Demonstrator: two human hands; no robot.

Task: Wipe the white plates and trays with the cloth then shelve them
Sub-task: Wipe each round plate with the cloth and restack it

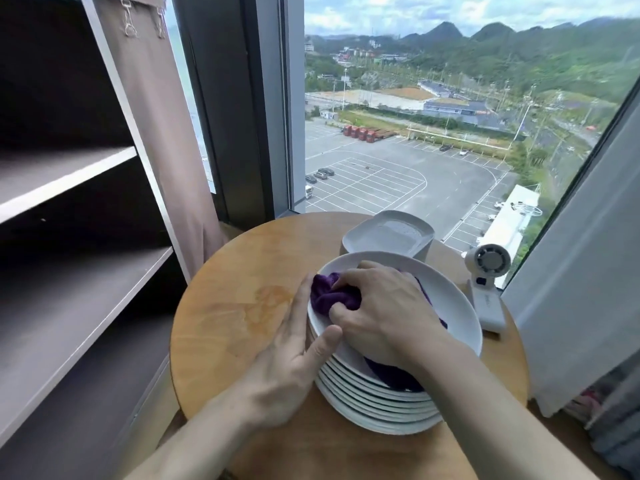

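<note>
1. Nearest the camera, the left hand (287, 368) is laid against the left rim of the stack of plates (377, 407). Its fingers are held fairly straight along the edge, and the thumb is rested on the rim of the top plate (457, 306).
2. The purple cloth (329, 296) is bunched in the right hand (381, 310), whose fingers are curled down around it. It is pressed into the left part of the top plate's well.
3. The step in hand is judged to be the wiping of this top plate. It is best done with firm circular passes carried out to the rim, while the stack is braced from the side so that nothing slides on the round table (235, 306).
4. The loose tail of cloth hanging over the near rim should be gathered in, or it may snag when the plate is lifted.
5. Behind the stack, the white trays (388, 233) are piled, apparently unwiped; faint marks are seen on the top one.
6. A small white fan (486, 265) is stood at the table's right edge.
7. To the left, the shelf unit (69, 181) is seen, its boards bare where visible.
8. The plate surface under the right hand and cloth is hidden, so its cleanliness cannot be told. The number of trays cannot be made out, and the lower shelf is cut off.
</note>
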